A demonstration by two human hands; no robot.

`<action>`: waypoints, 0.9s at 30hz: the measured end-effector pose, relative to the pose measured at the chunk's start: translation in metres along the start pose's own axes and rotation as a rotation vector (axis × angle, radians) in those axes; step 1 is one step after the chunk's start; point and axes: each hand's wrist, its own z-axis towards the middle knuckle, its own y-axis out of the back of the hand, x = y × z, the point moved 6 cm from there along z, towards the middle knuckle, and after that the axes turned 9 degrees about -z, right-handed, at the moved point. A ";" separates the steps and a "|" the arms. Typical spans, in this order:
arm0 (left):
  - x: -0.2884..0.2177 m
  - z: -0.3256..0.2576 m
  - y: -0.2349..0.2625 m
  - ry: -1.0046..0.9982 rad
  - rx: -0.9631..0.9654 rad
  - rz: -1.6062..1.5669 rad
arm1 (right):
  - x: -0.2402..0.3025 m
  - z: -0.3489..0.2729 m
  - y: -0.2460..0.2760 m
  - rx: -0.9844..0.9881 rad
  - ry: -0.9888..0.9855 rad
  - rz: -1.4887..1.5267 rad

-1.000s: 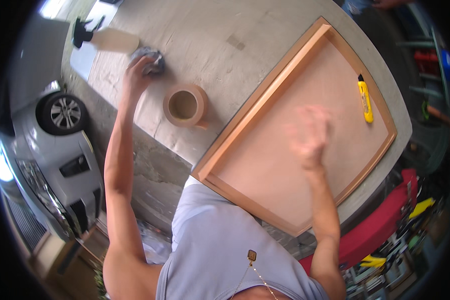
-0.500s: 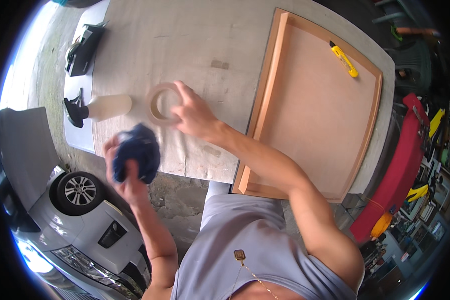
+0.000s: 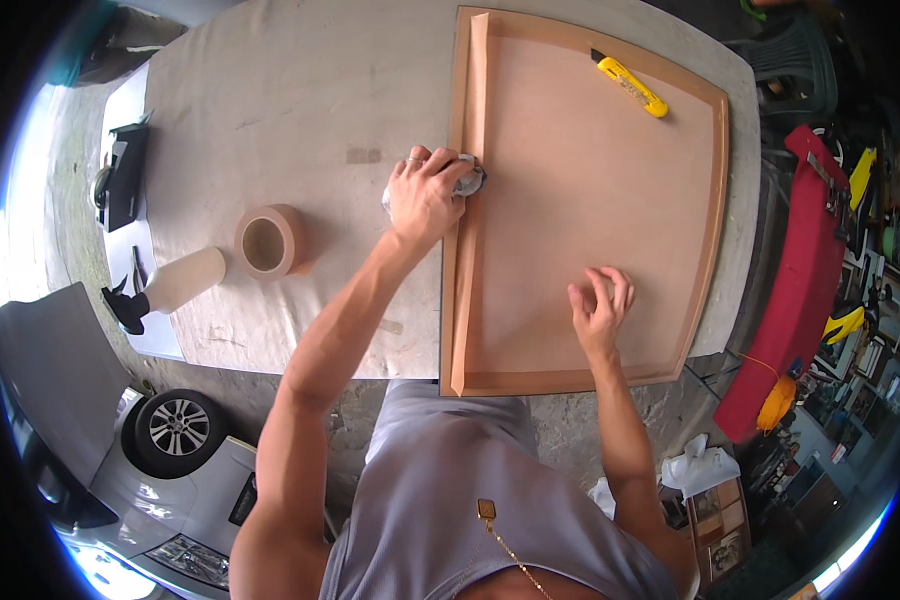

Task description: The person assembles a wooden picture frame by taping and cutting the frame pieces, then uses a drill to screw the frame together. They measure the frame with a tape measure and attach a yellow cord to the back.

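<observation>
Clearly soft and light, the cloth (image 3: pixel 467 178) stays bunched under the closed left hand (image 3: pixel 425 195) against the stiff frame (image 3: pixel 467 290), while the right hand (image 3: pixel 598 312) rests loosely open on the backing.

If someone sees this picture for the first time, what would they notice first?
Probably the large wooden frame with brown backing, filling the table's right half. The left hand presses a cloth on its left edge; the right hand rests on the backing. A yellow utility knife lies near the far corner.

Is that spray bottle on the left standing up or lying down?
Lying down. The spray bottle rests on its side at the table edge, black trigger head pointing outward, near the tape roll.
</observation>
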 end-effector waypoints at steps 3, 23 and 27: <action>0.008 0.034 -0.005 -0.067 -0.028 0.023 | -0.015 -0.002 -0.003 -0.053 -0.038 -0.004; -0.011 -0.045 -0.011 -0.189 0.169 0.015 | -0.016 -0.004 -0.007 -0.076 -0.043 -0.071; -0.065 -0.180 0.005 -0.084 0.209 -0.201 | -0.015 -0.006 -0.004 -0.120 -0.025 -0.086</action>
